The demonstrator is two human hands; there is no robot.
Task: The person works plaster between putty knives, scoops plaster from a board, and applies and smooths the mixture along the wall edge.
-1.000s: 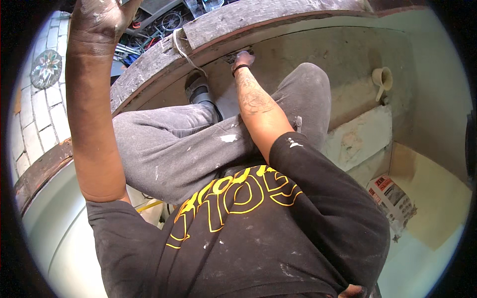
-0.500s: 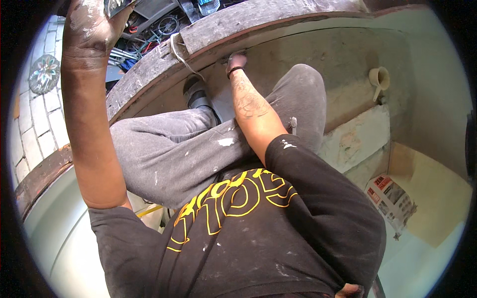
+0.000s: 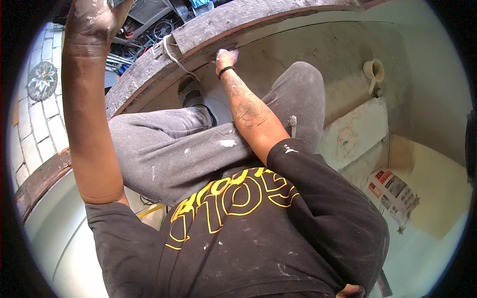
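Note:
My left arm reaches up along the left side. Its white-smeared hand is cut off by the upper edge, with fingers out of view. At its palm is a corner of a flat grey piece, too little shown to name. Lower down, beside the curved ledge, is my right hand, whitened at the fingers and wearing a dark wristband. Its fingers are closed, and what they hold, if anything, is too small to make out. A pale cord hangs over the ledge to its left.
My bent legs in paint-spotted grey trousers fill the middle. On the right are a cream-coloured handled cup, a pale board and a printed packet. Beyond the ledge lie cluttered tools; a shiny round ornament is on the left.
My right hand has shifted slightly left, away from the ledge's underside, and the forearm has turned. My left hand has risen a little, taking the flat grey piece further out of view.

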